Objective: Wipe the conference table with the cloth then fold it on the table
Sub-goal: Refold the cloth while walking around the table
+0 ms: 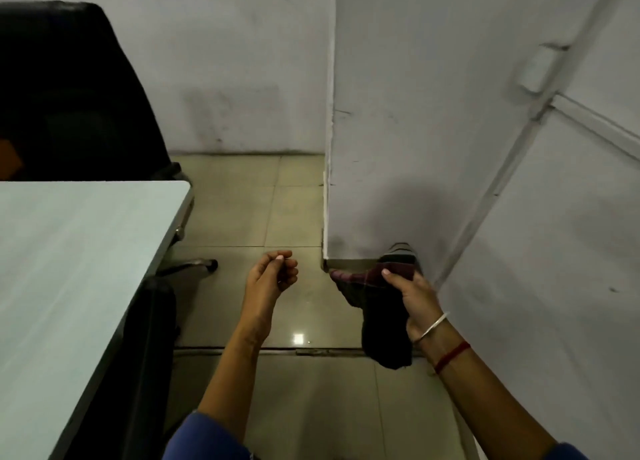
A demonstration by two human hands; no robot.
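The pale conference table (69, 269) fills the left side of the view, its corner near the middle left. My right hand (412, 297) grips a dark maroon cloth (377, 307), which hangs bunched in the air over the floor, well right of the table. My left hand (273, 274) hovers above the floor tiles between table and cloth, with fingers curled and nothing in them.
A black office chair (69, 89) stands behind the table's far edge. Another dark chair (149, 338) sits tucked at the table's right side. A white wall pillar (398, 130) rises ahead on the right. Beige floor tiles (249, 210) lie between.
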